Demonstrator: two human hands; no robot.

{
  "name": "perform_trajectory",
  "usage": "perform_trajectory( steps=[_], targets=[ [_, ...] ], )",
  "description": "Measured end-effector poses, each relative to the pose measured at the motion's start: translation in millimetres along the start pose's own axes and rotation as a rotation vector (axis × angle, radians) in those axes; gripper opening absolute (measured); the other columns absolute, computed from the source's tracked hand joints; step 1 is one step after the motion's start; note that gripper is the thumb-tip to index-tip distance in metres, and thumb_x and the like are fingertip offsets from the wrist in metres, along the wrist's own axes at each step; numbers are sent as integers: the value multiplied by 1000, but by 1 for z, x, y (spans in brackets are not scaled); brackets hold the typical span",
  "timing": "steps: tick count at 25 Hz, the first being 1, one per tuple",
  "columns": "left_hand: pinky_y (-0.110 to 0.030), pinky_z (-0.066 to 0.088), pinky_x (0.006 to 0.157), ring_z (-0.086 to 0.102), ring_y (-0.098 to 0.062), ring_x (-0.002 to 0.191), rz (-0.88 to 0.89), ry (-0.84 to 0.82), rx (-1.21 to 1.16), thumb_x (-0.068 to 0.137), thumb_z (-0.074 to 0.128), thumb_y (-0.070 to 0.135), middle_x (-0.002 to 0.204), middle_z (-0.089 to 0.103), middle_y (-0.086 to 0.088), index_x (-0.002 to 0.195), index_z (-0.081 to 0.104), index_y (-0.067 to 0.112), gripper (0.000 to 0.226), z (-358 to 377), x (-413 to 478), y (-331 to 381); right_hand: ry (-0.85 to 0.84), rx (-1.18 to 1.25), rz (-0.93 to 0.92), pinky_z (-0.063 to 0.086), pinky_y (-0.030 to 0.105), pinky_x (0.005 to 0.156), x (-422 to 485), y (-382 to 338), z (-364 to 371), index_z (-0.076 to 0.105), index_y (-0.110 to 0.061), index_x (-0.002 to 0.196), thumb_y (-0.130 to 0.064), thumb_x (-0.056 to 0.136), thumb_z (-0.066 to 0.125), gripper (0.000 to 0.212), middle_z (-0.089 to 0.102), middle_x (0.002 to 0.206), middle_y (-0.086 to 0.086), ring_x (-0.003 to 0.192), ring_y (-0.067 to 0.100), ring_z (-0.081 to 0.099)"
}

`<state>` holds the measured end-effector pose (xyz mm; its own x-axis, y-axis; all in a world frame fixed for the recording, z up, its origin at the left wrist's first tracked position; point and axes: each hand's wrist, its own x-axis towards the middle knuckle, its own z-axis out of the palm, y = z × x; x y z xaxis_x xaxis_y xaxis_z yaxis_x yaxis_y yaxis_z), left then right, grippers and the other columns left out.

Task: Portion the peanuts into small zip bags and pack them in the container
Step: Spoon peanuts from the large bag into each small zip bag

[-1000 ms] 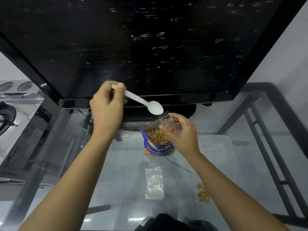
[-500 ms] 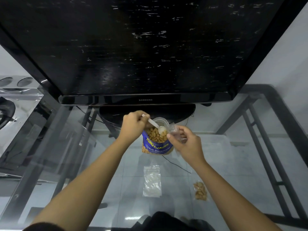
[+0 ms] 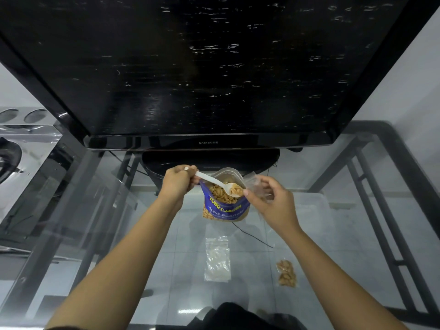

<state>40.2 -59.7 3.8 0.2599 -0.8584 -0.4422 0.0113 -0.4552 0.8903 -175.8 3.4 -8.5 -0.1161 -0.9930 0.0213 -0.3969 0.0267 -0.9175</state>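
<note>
Blue peanut pouch [image 3: 225, 209] reading "TONG GARDEN" and "lted Peanu", standing open on glass desk [image 3: 252, 296] below TV [image 3: 214, 67] marked "SAMSUNG". Left hand [image 3: 177, 181] grip pinching white spoon [image 3: 214, 182] by handle end; spoon lying left-right, bowl carrying peanuts, pointing right over pouch mouth. Right hand [image 3: 270, 202] grip pinching clear zip bag [image 3: 256, 184] just beside bowl. 1 empty bag [image 3: 217, 258] and 1 filled bag [image 3: 287, 273] lying flat nearer on desk
</note>
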Motion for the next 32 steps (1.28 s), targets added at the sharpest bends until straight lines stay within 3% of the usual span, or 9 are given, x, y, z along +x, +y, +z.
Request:
perform_trajectory(
  steps=[6,10,13,17,21,26,27,29,32],
  targets=[
    [-16,37,49,44,-10,54,54,69,-87,93,49,10,61,49,-4,74,57,11,20,-21,6,17,-14,-434,-232,52,28,71,10,-10,2,63,-13,108,-39,73,74,45,65,95,1,84,15,60],
    [-20,39,57,49,-9,58,177,31,-44,93,51,15,65,55,-2,75,61,16,20,-24,-1,40,-24,-440,-242,52,30,76,13,-13,14,61,-16,110,-43,75,71,46,64,98,-1,89,15,59],
    [-18,44,59,55,-4,59,542,-46,227,92,54,19,65,60,4,74,62,22,20,-16,-29,54,34,-324,-245,53,33,77,12,-16,25,62,-17,111,-42,73,73,47,66,98,-1,89,14,61],
    [-17,39,59,52,-11,61,1157,-45,467,91,55,15,67,59,3,79,65,9,16,-16,-62,63,120,-170,-216,42,2,71,10,-22,30,62,-16,113,-40,71,77,51,62,95,-9,81,-6,54],
    [-30,42,63,52,-13,64,831,137,77,90,54,18,66,57,3,74,62,24,19,-24,-36,53,150,-93,-131,45,1,67,7,-23,25,61,-16,109,-37,70,78,48,63,88,-12,80,0,59],
    [-41,55,74,61,-19,67,390,-18,497,88,58,22,68,63,2,78,66,28,14,-8,-20,-4,151,149,79,56,26,62,-1,-18,13,60,-21,82,-38,69,79,28,73,76,-4,69,11,68],
    [-40,55,77,60,-17,70,368,-19,545,88,59,24,72,63,2,92,68,20,10,-5,-24,-9,153,180,99,56,28,62,-3,-15,9,60,-21,79,-36,69,79,26,72,74,-3,68,12,68],
    [-35,50,85,58,-17,90,350,61,634,86,63,32,98,61,-5,127,53,9,48,-2,-32,-11,162,230,135,54,26,62,-8,-11,0,60,-20,77,-35,69,80,26,72,72,-2,68,12,68],
    [-33,45,88,51,-22,106,635,264,649,87,61,30,120,48,-11,132,45,9,52,9,-60,-10,168,299,193,55,32,66,-15,-5,-16,60,-18,78,-36,68,80,28,71,73,-1,70,16,67]
  ],
)
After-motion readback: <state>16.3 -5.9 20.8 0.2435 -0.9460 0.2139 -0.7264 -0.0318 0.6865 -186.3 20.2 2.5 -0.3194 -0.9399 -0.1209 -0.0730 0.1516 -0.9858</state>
